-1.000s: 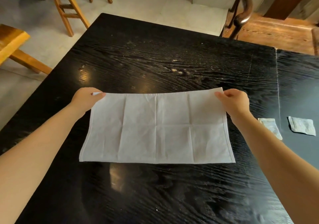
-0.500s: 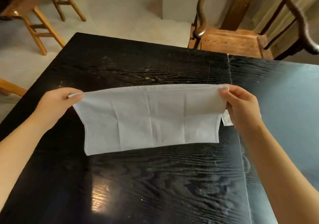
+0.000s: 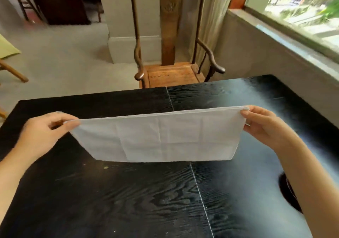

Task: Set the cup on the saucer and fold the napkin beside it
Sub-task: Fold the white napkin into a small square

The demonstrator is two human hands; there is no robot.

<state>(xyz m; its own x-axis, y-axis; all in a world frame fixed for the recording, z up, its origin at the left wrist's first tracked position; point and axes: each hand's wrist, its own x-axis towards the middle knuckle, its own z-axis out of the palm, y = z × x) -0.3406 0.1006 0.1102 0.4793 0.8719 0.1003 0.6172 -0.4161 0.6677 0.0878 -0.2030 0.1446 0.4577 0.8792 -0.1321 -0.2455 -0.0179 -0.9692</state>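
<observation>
A white cloth napkin, creased into squares, hangs stretched between my two hands above the black wooden table. My left hand pinches its upper left corner. My right hand pinches its upper right corner. The napkin's lower edge hangs close to the tabletop; I cannot tell if it touches. A dark round object peeks out behind my right forearm at the right; what it is stays unclear. No cup or saucer is plainly visible.
A wooden armchair stands at the table's far edge. A window ledge runs along the right. A seam divides the tabletop. Light wooden furniture legs stand on the floor at the left.
Both hands have lifted the napkin off the table by its far corners and carried it to the right. The view has swung up and right toward the armchair and window.
</observation>
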